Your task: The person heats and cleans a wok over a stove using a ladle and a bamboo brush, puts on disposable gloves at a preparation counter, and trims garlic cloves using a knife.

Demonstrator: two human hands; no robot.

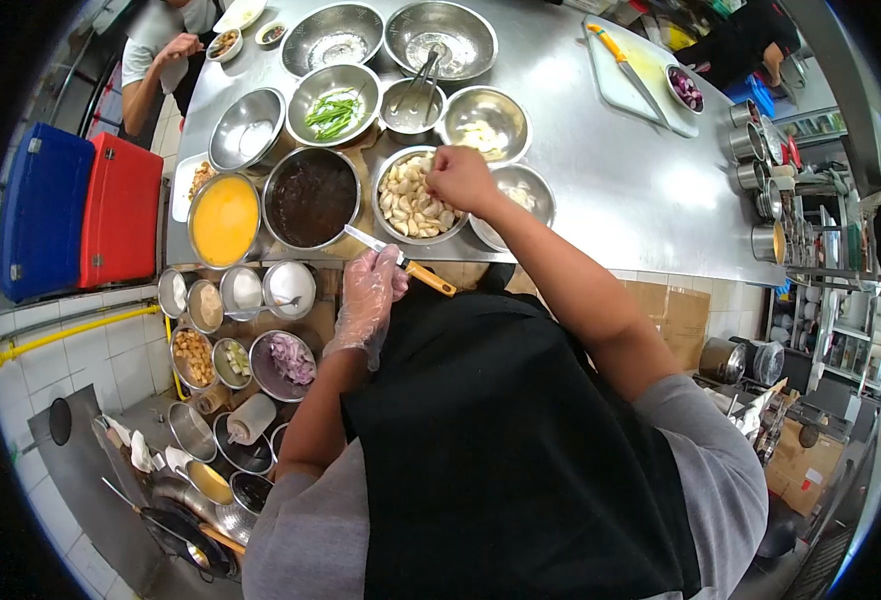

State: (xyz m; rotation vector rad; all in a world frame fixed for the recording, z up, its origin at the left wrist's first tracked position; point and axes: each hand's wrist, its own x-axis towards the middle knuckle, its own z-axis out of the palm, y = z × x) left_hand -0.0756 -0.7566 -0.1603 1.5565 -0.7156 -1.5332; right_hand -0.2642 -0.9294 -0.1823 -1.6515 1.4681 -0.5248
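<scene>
My left hand (366, 300), in a clear plastic glove, is closed around a small knife (429, 277) with a yellow-brown handle. Its blade points up and left, near the rim of a bowl of dark brown liquid (311, 198). Bare and with its fingers curled in, my right hand (463, 180) is over the right side of a metal bowl of garlic cloves (413, 208). The fingertips are hidden, so I cannot make out what they hold. Right beside it stand a bowl with pale pieces (481, 132) and another bowl (536, 190) partly covered by my forearm.
Yellow liquid (226, 222) fills a bowl at left; green vegetables (334, 113) sit in another. A cutting board (616, 90) carries an orange-handled knife (629, 72) and a bowl of purple pieces (685, 88). Ingredient bowls, including chopped onion (289, 360), stand lower left. People stand across the table.
</scene>
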